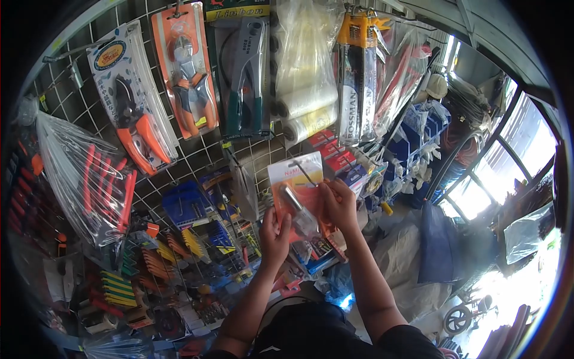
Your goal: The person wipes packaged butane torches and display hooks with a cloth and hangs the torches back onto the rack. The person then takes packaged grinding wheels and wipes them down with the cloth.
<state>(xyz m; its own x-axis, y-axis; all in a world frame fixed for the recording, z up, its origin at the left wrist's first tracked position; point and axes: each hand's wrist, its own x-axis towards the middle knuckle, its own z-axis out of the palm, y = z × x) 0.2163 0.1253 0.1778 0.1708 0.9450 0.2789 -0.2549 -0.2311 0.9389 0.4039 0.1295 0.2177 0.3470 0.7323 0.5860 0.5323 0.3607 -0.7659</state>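
An orange-and-white blister pack (287, 178) is held between my two hands in front of the wire grid rack. Inside its clear plastic lies a silvery cylindrical tool whose exact kind I cannot make out. My left hand (275, 236) grips the pack's lower left edge, with the thumb along the front. At the upper right edge, my right hand (339, 203) pinches the card with closed fingers. A thin metal hook (306, 173) crosses the card's top; whether it passes through the card's hole I cannot tell.
Above hang carded pruning shears (134, 122), pliers (190, 78) and a dark green-handled cutter (245, 78). Bagged red-handled tools (107, 185) hang at left, plastic-wrapped rolls (308, 107) at top centre. Several small packaged goods (185, 203) fill the lower rack.
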